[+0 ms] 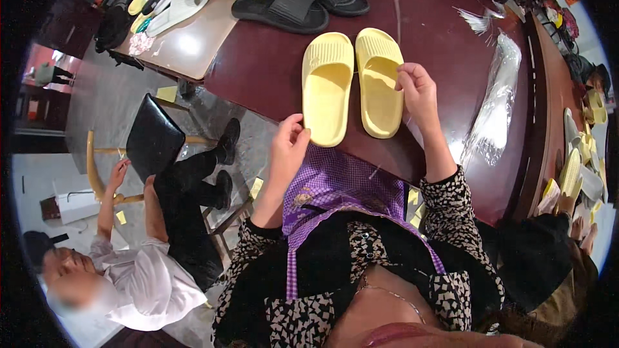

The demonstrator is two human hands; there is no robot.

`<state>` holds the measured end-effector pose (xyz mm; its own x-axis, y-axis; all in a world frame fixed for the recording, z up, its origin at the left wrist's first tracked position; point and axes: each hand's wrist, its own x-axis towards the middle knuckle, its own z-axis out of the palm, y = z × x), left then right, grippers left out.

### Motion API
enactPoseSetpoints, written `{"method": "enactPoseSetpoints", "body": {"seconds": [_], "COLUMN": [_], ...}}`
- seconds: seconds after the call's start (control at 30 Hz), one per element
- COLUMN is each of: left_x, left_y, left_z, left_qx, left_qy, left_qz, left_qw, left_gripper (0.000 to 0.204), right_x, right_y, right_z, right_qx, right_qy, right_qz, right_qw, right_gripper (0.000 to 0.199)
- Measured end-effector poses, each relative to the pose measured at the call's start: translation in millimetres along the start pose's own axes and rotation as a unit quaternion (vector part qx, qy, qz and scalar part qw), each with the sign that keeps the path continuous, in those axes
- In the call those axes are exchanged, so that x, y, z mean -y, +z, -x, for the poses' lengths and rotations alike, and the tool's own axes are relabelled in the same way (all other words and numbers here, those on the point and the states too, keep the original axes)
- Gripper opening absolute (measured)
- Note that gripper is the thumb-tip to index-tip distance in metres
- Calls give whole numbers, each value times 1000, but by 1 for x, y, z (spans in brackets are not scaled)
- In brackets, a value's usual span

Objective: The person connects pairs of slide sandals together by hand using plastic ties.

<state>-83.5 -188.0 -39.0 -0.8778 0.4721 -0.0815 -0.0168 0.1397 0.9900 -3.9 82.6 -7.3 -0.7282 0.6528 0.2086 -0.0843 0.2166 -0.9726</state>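
Note:
Two yellow slide slippers lie side by side, soles down and toes away from me, at the table's near edge. My left hand (pixel 290 149) has its fingers curled against the heel-side edge of the left slipper (pixel 326 100), pinching it. My right hand (pixel 419 93) is closed at the outer edge of the right slipper (pixel 382 106), just below its ribbed strap. Thumb and fingertips are pressed together there; whatever may be between them is too small to make out. The slippers' inner sides nearly touch at the straps.
On the dark red table (pixel 258 77), black slippers (pixel 282 13) and a pile of grey and yellow ones lie at the far left. A plastic-wrapped bundle of thin white strips (pixel 493 103) lies right. A seated person (pixel 148 270) and a black-seated chair (pixel 155 132) are at left.

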Motion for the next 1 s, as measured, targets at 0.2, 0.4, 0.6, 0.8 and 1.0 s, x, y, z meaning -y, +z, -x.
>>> {"method": "enactPoseSetpoints", "body": {"seconds": [0.2,0.4,0.6,0.8,1.0], "left_x": [4,-12,-19,-9,2], "left_y": [7,10,7,16,35], "left_z": [3,-1,1,-5,-34], "left_qx": [27,20,24,-39,-46], "left_qy": [53,114,139,201,279], "left_qz": [-23,-93,-125,-172,-221], "left_qw": [998,989,982,964,933], "left_gripper": [25,24,24,21,17], "right_x": [15,22,35,53,23], "right_y": [21,34,60,71,67], "right_z": [4,-5,-7,-5,-13], "right_qx": [81,126,139,174,122], "right_qy": [28,26,55,74,-6], "right_qz": [226,288,355,452,419], "right_qw": [970,949,923,872,899], "right_gripper": [23,33,36,29,28]}}
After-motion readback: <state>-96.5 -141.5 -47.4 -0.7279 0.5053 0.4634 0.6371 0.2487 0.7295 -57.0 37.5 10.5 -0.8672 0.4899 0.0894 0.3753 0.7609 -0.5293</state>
